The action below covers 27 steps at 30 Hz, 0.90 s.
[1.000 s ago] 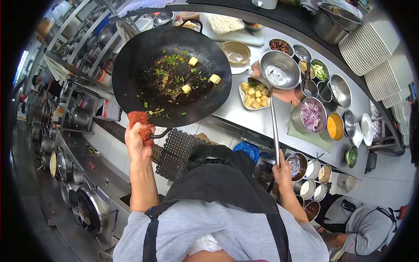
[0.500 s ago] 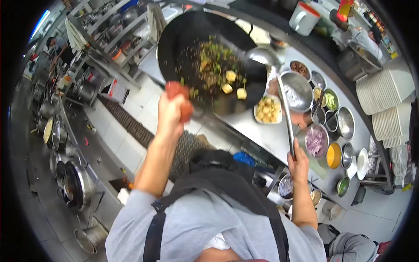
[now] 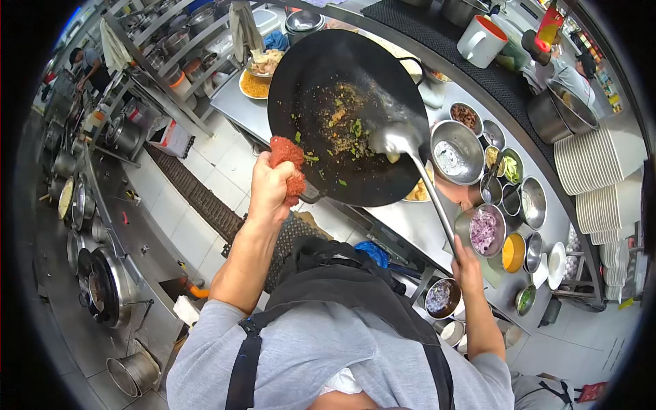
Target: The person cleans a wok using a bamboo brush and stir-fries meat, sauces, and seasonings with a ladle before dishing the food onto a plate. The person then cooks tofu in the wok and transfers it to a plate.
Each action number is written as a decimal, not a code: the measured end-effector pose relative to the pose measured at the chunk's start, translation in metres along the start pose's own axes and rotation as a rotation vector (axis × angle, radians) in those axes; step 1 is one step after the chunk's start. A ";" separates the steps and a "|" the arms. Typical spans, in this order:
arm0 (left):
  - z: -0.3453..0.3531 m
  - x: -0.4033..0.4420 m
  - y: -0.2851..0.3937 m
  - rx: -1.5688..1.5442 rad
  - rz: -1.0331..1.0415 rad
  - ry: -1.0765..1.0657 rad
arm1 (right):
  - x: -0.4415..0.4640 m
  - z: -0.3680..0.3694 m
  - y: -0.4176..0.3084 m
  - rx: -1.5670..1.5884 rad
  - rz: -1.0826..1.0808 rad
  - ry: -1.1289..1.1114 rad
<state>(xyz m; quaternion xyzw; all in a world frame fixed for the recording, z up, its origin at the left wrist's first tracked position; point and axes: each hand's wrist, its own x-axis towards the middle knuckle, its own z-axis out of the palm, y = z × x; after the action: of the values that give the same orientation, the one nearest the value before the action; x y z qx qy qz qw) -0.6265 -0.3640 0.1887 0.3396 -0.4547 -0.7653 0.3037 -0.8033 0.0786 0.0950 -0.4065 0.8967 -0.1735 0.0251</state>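
My left hand (image 3: 272,186) is wrapped round a red cloth (image 3: 288,164) on the near handle of a large black wok (image 3: 321,75). Browned crumbs and chopped greens (image 3: 352,133) lie in the wok, which tilts over the steel counter. From the right, my right hand (image 3: 467,268) grips the long handle of a metal ladle (image 3: 398,139). The ladle's bowl is inside the wok, with a bit of something pale at its lower edge. Partly hidden behind the wok's right rim is a dish of yellow cubes (image 3: 419,192).
Right of the wok stand a steel bowl (image 3: 458,152), chopped purple onion (image 3: 483,230) and a yellow sauce bowl (image 3: 513,253). Stacked white plates (image 3: 593,154) fill the far right. A noodle plate (image 3: 254,85) is at the wok's left. Other people (image 3: 89,66) are in the background.
The wok has swung right and the view has shifted. The ladle, earlier over the cube dish and then above the wok's right rim, has come down into the wok. The pale cubes there are no longer visible.
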 end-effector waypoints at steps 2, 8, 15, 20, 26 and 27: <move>0.010 0.005 -0.006 0.010 0.021 0.015 | -0.012 -0.018 0.006 -0.074 0.009 -0.032; 0.040 0.004 -0.005 0.111 0.057 0.081 | -0.025 -0.051 0.018 -0.248 -0.017 -0.034; 0.051 0.008 -0.024 0.053 0.124 0.065 | -0.055 -0.074 0.035 -0.335 0.016 -0.027; 0.047 0.013 -0.032 0.086 0.155 0.102 | -0.061 -0.081 0.027 -0.299 0.063 0.030; 0.038 0.008 -0.022 0.044 0.165 0.127 | -0.012 -0.042 0.004 -0.070 0.125 0.117; 0.034 0.007 -0.018 0.042 0.175 0.119 | 0.005 -0.030 -0.002 -0.003 0.101 0.153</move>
<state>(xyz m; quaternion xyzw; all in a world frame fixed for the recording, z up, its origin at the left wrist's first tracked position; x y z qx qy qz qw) -0.6603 -0.3460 0.1826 0.3496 -0.4799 -0.7046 0.3887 -0.8105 0.0826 0.1247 -0.3462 0.9156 -0.2012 -0.0352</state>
